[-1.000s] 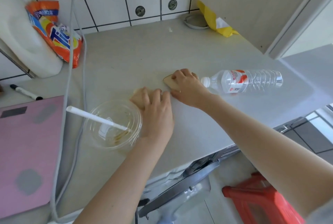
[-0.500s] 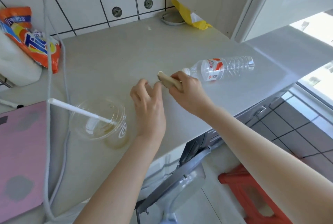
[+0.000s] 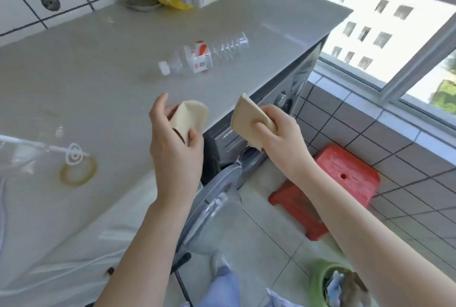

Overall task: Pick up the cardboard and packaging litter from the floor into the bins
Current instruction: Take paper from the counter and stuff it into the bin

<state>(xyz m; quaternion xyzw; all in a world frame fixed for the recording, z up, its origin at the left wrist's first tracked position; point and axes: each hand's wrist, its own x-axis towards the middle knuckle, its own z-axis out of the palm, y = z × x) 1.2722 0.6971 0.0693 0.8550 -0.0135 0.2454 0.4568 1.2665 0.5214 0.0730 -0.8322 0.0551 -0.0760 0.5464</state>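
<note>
My left hand [image 3: 172,148] grips a beige piece of cardboard [image 3: 190,119] with a rounded end, lifted just above the front edge of the grey countertop [image 3: 103,79]. A second, flat beige cardboard piece [image 3: 246,119] is pinched in my right hand [image 3: 278,138], raised beyond the counter edge over the floor. A green bin [image 3: 318,284] holding crumpled litter stands on the tiled floor at the bottom right, partly hidden by my right forearm.
An empty clear plastic bottle [image 3: 204,56] lies on its side on the counter. A clear cup with a white straw [image 3: 71,158] is at the left edge. A red stool [image 3: 345,183] stands on the floor. A washing machine door [image 3: 217,195] hangs open under the counter.
Both hands have lifted their cardboard pieces off the counter and drawn them back toward the counter's front edge. The view has swung right and down, bringing the floor, stool and green bin in.
</note>
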